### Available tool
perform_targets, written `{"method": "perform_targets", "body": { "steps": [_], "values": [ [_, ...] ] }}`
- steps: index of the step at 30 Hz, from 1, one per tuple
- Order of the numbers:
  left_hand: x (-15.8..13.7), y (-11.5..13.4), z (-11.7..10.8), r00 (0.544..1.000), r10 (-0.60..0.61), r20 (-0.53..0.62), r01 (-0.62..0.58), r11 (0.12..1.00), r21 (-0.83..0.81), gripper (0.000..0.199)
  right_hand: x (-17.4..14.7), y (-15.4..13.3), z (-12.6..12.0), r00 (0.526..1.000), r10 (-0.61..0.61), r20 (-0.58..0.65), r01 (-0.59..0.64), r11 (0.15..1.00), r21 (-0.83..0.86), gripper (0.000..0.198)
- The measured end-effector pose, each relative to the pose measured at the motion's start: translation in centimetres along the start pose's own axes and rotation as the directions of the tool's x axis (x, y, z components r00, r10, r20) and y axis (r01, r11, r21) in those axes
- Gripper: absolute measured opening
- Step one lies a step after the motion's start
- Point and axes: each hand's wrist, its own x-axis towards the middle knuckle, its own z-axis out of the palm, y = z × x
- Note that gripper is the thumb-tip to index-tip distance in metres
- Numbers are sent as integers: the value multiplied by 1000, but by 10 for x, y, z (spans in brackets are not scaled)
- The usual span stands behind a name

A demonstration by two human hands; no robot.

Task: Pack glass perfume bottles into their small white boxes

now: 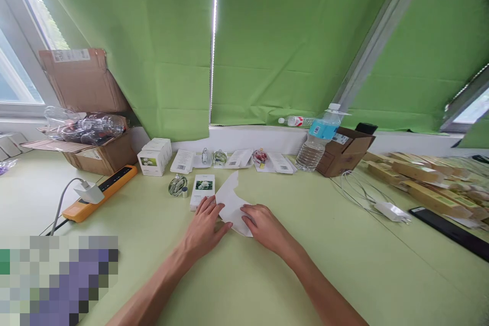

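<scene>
A white sheet of paper (229, 204) with a curved, uneven edge lies on the pale green table between my hands. My left hand (206, 224) has its fingers bent at the sheet's left edge, with the thumb across its lower corner. Gripping the right edge, my right hand (263, 224) has thumb and fingers closed on the paper. A small white box (202, 186) with a white-flower picture lies just beyond my left fingertips, which partly cover its lower end. Left of that box is a round clear glass bottle (178, 186) with a small silver cap (184, 192).
Behind stand white boxes (155, 157) and a row of flattened white cartons (240, 159) with small bottles. A large water bottle (318, 142) and brown carton (344, 152) are back right. An orange power strip (101, 193) lies left; a charger (391, 211) with cable lies right.
</scene>
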Motion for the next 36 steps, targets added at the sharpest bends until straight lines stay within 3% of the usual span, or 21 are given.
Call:
{"method": "perform_targets", "body": {
  "steps": [6,13,17,19,23,26,29,31,34,36],
  "values": [
    [0,-1,3,1000,-18,-8,18,999,-33,37,-1,-6,-3,999,-32,-2,32,998,-59,32],
    [0,-2,7,997,-68,-22,64,987,-147,88,0,-5,1,998,-63,0,63,996,-64,28],
    [0,-2,9,994,-90,-59,76,975,-210,102,-1,-6,2,997,-76,7,76,996,-39,28],
    [0,-2,9,994,-92,-54,80,978,-191,96,-1,-6,2,997,-76,9,76,997,-19,29],
    [1,-1,5,998,-59,2,59,995,-81,47,-1,-6,2,998,-70,8,70,996,58,32],
    [1,0,4,999,-35,0,35,999,-39,30,1,-3,-2,999,-40,-1,40,997,72,34],
    [1,-1,4,999,-22,-27,21,1000,-17,28,2,2,-11,989,113,-96,-112,994,18,33],
    [1,-1,5,999,-13,-39,12,1000,-9,26,1,5,-16,950,273,-150,-279,960,-18,32],
    [1,-1,6,999,2,-45,-2,1000,-2,24,-1,11,-20,867,480,-130,-490,871,-50,31],
    [1,-1,6,999,14,-44,-14,1000,3,24,-2,13,-18,845,527,-94,-532,845,-48,31]
  ]
}}
